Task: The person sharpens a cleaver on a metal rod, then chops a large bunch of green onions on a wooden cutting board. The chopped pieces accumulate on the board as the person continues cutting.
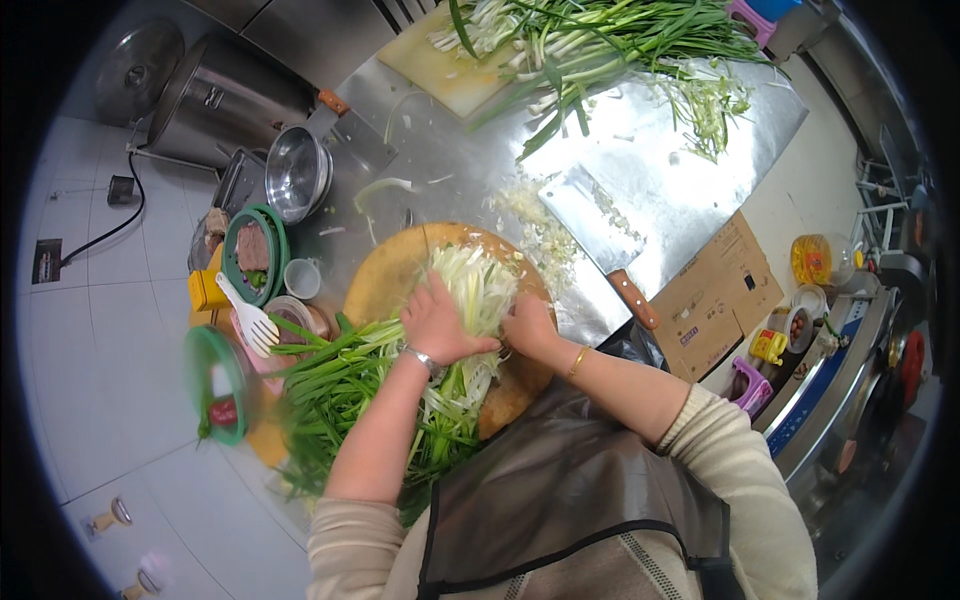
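A large bunch of green onions point(340, 385) lies across the round wooden chopping board point(395, 262). Its white ends point away from me, and the green leaves trail toward the near left. My left hand point(435, 325) rests on top of the white stalks, fingers spread and thumb stretched to the right. On the bunch's right edge, my right hand point(530, 325) is closed with curled fingers around some stalks; its fingertips are partly hidden. A cleaver point(590, 220) with a wooden handle lies on the metal table right of the board, beside scattered white trimmings point(545, 225).
More green onions point(600, 50) are piled on a rectangular cutting board point(430, 65) at the back. A second cleaver point(362, 140) and metal bowls point(297, 172) stand back left. Green baskets point(215, 375) and a white slotted spoon point(250, 318) are at left, flattened cardboard point(715, 300) at right.
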`<move>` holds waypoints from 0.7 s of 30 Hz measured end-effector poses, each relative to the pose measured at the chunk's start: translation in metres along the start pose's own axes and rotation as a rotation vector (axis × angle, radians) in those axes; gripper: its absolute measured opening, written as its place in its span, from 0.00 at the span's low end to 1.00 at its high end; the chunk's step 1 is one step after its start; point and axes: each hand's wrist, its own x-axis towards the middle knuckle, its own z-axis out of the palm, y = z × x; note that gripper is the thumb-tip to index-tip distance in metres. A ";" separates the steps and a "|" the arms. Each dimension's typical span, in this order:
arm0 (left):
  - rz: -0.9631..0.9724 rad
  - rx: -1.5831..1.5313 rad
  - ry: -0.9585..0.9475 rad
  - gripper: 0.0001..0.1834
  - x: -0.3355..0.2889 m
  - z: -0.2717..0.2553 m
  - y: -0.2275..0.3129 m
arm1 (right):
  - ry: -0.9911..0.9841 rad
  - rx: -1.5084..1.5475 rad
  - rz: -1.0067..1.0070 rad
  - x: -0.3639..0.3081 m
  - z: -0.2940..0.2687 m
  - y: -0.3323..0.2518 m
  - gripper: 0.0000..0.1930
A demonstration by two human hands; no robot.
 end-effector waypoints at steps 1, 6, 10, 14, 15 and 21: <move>0.009 -0.047 0.010 0.73 0.001 0.000 0.000 | -0.028 -0.015 0.022 0.003 0.002 0.000 0.11; -0.107 -0.033 0.032 0.72 0.004 0.008 0.009 | -0.052 -0.051 0.006 0.002 -0.004 -0.007 0.09; -0.130 -0.017 0.124 0.69 0.007 0.016 0.014 | -0.323 0.414 0.229 -0.013 -0.034 -0.024 0.10; -0.126 -0.025 0.141 0.68 0.008 0.016 0.014 | -0.242 0.254 0.089 -0.023 -0.082 -0.027 0.14; -0.121 -0.040 0.144 0.67 0.008 0.015 0.014 | -0.195 0.235 0.026 -0.024 -0.095 -0.023 0.15; -0.106 -0.013 0.139 0.67 0.007 0.011 0.013 | 0.297 -0.523 -0.180 -0.013 -0.153 0.036 0.25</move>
